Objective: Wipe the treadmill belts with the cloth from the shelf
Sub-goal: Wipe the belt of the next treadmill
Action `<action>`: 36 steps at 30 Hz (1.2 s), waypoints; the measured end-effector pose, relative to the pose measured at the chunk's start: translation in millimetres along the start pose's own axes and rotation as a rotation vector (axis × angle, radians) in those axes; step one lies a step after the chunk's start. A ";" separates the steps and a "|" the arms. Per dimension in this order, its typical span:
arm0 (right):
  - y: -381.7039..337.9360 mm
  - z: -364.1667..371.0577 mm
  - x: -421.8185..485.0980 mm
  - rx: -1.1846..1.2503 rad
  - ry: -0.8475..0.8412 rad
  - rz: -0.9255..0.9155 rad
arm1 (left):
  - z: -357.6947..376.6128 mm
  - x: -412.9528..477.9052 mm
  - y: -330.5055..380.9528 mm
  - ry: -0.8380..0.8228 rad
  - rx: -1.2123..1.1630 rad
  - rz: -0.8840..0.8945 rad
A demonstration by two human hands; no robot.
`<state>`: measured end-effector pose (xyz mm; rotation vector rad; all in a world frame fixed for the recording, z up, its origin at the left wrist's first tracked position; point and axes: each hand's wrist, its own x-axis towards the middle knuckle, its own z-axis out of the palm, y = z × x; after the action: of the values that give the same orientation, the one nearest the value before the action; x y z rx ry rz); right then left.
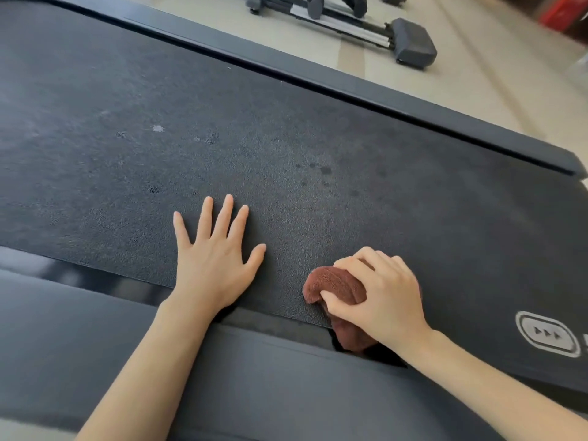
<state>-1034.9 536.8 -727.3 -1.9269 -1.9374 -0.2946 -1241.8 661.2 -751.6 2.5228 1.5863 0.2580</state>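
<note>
The left hand [213, 259] lies flat on the belt [286, 148], fingers [222, 214] spread apart. Just beside it, the right hand [378, 294] arches over a bunched brown cloth [337, 286], fingers clamped on it at the belt's near edge.

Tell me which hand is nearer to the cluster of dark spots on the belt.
Left, narrowly. The left hand lies flat on the belt, fingertips below-left of the dark spots. The right hand, gripping the cloth, sits lower.

Bright, even daylight; soft shadows under the hands [219, 265]; edges blurred and wide-angle warped
</note>
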 end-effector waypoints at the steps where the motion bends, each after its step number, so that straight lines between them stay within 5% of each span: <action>1: 1.1 2.9 3.7 0.008 0.015 -0.014 | 0.4 -0.2 -0.4 0.005 0.002 0.002; 18: 81.0 104.2 259.5 -0.056 -0.039 0.062 | 1.7 2.1 -1.3 0.062 0.019 -0.017; 36: 24.4 27.8 57.8 0.186 0.027 -0.324 | -3.0 0.9 -2.4 0.016 0.032 -0.009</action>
<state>-1012.9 601.7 -731.4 -1.4844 -2.1725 -0.2181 -1244.2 663.1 -749.1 2.5428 1.6197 0.2549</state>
